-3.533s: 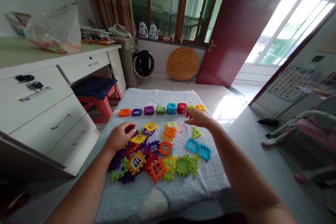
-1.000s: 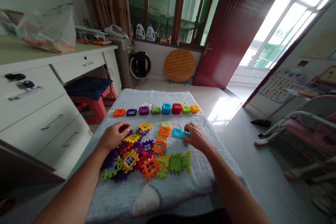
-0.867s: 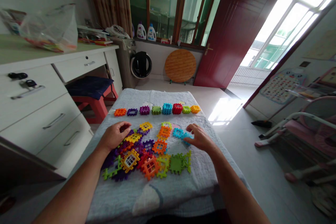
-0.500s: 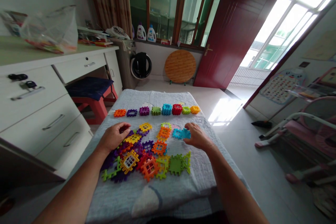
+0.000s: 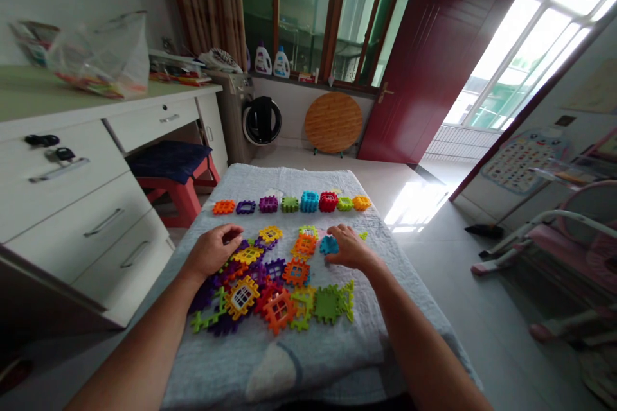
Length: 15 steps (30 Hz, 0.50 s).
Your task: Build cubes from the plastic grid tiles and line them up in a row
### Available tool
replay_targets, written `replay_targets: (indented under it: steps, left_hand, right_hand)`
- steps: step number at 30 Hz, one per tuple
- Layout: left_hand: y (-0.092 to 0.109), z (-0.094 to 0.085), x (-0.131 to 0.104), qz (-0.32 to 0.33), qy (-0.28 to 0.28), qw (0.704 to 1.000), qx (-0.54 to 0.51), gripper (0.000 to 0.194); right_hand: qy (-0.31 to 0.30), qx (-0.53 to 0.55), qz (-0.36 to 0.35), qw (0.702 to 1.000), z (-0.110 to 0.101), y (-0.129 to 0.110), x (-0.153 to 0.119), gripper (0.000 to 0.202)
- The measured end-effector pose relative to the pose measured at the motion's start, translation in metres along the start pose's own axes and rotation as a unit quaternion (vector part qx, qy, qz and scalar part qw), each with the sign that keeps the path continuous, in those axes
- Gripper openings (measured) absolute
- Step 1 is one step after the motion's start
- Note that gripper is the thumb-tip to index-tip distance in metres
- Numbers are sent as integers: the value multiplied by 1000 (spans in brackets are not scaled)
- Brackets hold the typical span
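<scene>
A heap of flat plastic interlocking tiles point(image 5: 270, 282) in purple, yellow, orange and green lies on a light blue cloth point(image 5: 289, 359). My left hand point(image 5: 212, 252) rests with curled fingers on the heap's upper left edge, on purple and yellow tiles. My right hand point(image 5: 348, 248) is closed on a blue tile point(image 5: 329, 245) at the heap's upper right. Beyond the hands a row of assembled tile cubes point(image 5: 294, 203) runs across the cloth, from orange on the left to orange on the right.
A white desk with drawers point(image 5: 72, 192) stands at the left, with a red stool point(image 5: 178, 186) beside it. A washing machine point(image 5: 250, 119) and a round wooden board point(image 5: 333, 122) stand at the back wall. Pink furniture point(image 5: 569, 237) sits at the right.
My right hand came back from the cube row to the blue tiles, gathered them and slid them left toward the heap. My left hand has stayed on the heap.
</scene>
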<state>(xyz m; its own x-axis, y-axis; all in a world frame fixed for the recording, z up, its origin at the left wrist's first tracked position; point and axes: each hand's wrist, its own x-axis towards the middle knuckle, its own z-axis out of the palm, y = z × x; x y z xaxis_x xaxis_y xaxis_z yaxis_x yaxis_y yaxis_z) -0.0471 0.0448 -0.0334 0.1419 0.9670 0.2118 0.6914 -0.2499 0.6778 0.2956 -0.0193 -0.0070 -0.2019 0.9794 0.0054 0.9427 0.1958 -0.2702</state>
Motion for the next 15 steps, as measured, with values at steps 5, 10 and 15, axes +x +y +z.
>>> replay_targets:
  steps: [5, 10, 15]
  left_hand:
    - [2, -1, -1, 4, 5, 1000, -6, 36]
    - [-1, 1, 0, 5, -2, 1000, -14, 37]
    - [-1, -1, 0, 3, -12, 1000, -12, 37]
  right_hand:
    - [-2, -4, 1, 1000, 5, -2, 3, 54]
    - [43, -10, 11, 999, -10, -3, 23, 61]
    - [123, -6, -6, 992, -39, -7, 77, 65]
